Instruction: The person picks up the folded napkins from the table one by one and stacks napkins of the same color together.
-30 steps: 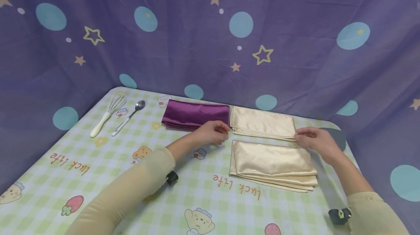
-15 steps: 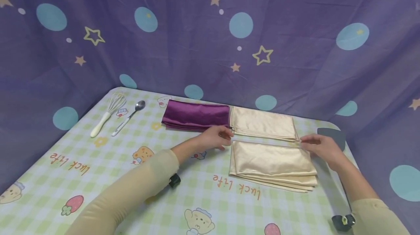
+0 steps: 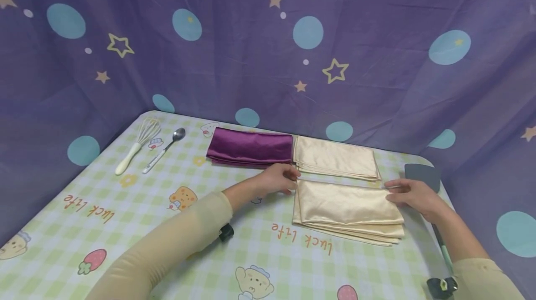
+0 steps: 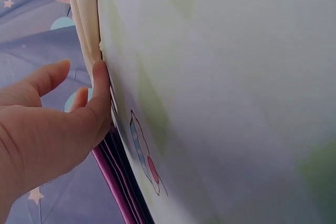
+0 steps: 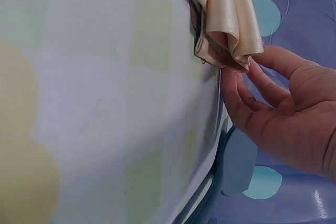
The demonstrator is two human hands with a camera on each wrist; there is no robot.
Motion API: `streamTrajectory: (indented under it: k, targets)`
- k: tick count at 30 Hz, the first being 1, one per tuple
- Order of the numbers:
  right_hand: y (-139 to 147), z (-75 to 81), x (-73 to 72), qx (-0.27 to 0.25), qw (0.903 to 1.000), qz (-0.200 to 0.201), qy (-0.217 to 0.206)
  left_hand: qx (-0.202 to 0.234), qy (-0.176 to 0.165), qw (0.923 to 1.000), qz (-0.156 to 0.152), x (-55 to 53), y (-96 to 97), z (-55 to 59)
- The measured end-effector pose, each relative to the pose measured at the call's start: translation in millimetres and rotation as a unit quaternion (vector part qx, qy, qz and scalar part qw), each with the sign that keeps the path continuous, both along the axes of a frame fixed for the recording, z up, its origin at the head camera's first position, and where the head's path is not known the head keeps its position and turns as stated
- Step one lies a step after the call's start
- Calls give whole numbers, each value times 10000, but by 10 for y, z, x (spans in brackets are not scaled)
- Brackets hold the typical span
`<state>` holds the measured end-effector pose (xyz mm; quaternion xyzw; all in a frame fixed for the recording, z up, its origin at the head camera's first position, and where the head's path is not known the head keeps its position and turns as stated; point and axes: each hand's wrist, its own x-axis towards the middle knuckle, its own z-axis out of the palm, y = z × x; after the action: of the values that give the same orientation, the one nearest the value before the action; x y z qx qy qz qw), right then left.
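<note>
The words "luck life" are printed in orange on the checked cloth covering the worktop [image 3: 234, 249], once just nearer than the near cream stack [image 3: 347, 209], where they read upside down from the head view, and once well to the left of the left hand [image 3: 278, 179]. Cartoon bears, strawberries and small flowers are scattered over the same pale green and white checks. No other writing can be read.

The near cream stack of folded satin cloths is lain between the two hands. Its far left corner is touched by the left hand, whose fingers are held relaxed and nearly straight, the thumb pressed against the cloth edge in the left wrist view. Its far right corner is met by the right hand [image 3: 412, 195], fingers loosely extended against the edge, with nothing clasped. A second cream stack [image 3: 335, 156] is placed just beyond the near one, and a purple folded cloth [image 3: 250, 146] is set just beyond the left hand, touching that second stack. A grey spatula [image 3: 423, 174] is seen just behind the right hand. A whisk [image 3: 138, 144] and a spoon [image 3: 165, 149] are laid well to the left of the left hand.

The worktop is enclosed by a purple backdrop [image 3: 268, 58] patterned with teal circles and stars.
</note>
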<state>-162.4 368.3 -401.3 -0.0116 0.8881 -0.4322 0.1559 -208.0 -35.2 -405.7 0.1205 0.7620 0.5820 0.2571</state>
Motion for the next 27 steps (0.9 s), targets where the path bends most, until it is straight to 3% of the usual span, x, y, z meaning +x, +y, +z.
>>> streamTrajectory:
  k: [8,20,27]
  targets:
    - [2,-5,29,22,9999,118,-53,176,-112,9996,199,10,46,-29]
    - [-28,15,41,-255,9993,-96,-249,456,-251,9959,740,20,134,-81]
    - [-28,13,36,-320,9986,-44,-416,489,-489,9958,604,37,148,-106]
